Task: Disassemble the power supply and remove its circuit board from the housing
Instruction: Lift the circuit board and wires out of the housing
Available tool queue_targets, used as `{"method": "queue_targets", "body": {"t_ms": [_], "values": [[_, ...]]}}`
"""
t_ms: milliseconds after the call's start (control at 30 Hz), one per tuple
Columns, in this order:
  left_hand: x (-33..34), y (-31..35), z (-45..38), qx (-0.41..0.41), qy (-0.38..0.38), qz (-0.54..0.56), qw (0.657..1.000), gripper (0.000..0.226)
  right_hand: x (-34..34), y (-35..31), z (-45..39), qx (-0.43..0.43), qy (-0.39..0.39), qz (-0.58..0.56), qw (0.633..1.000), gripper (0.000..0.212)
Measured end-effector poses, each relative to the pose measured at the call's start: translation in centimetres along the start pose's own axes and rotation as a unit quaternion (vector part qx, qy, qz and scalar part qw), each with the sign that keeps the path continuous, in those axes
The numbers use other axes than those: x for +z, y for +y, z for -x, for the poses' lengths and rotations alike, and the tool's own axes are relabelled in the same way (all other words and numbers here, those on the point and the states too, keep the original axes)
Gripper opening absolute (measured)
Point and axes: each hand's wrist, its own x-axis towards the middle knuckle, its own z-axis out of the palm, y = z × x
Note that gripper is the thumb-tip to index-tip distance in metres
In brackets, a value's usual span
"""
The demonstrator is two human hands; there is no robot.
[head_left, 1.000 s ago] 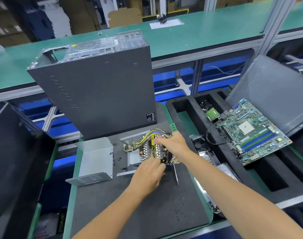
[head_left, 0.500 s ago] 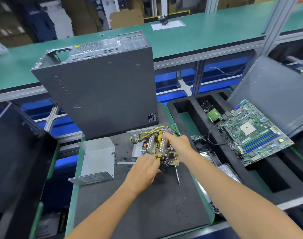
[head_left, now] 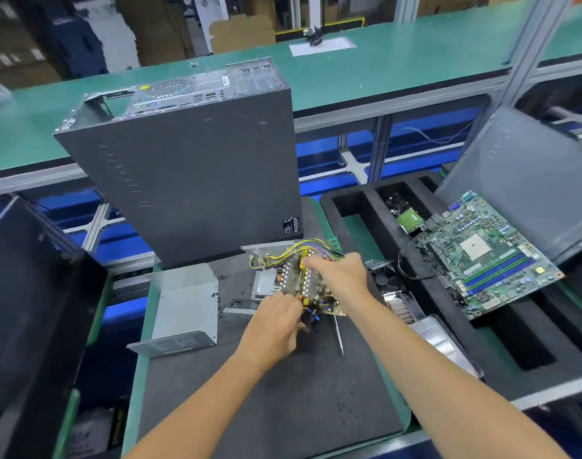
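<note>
The circuit board (head_left: 308, 286) is being held above the grey mat (head_left: 283, 392) on the desk (head_left: 144, 332), tilted, with its bundle of yellow and purple wires (head_left: 299, 251) trailing off its far end. It is being gripped by both hands: the right hand (head_left: 341, 274) is reaching over from the far side, its fingers (head_left: 311, 263) curled down onto the top of the board, while the left hand (head_left: 273, 326) is being pressed against the near edge, its fingers (head_left: 291, 304) clamped on the board's lower corner (the fingertips themselves are hidden among the components). The open housing (head_left: 266, 283) is lying on the mat just behind and to the left of the board, partly covered by it. A folded metal cover (head_left: 183, 309) is resting further left on the mat, with small dark screws (head_left: 220, 294) scattered between it and the housing. A screwdriver (head_left: 338, 336) is lying on the mat just right of the left hand. A dark computer case (head_left: 190, 173) is standing upright behind the mat. To the right, a green motherboard (head_left: 488, 256) is being propped across a black foam tray (head_left: 448, 313).
</note>
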Motion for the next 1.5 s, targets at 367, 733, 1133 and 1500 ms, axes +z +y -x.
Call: {"method": "queue_targets", "body": {"t_ms": [367, 733, 1133, 1500], "values": [[-1.0, -0.7, -0.8, -0.033, -0.008, 0.063, 0.997, 0.035, -0.7, -1.6, -0.7, 0.022, -0.082, -0.014, 0.996, 0.056], [-0.7, -0.8, -1.3, -0.04, -0.074, 0.025, 0.996, 0.022, -0.4, -1.0, 0.5, 0.012, 0.007, -0.011, 1.0, 0.071], [-1.6, -0.7, -0.1, -0.094, -0.035, 0.158, 0.982, 0.027, -1.6, 1.1, 0.7, -0.032, -0.013, -0.023, 0.999, 0.076], [-1.1, -0.6, 0.1, -0.086, -0.005, 0.145, 0.986, 0.027, -0.8, 0.6, 3.1, -0.232, 0.049, 0.065, 0.969, 0.061]]}}
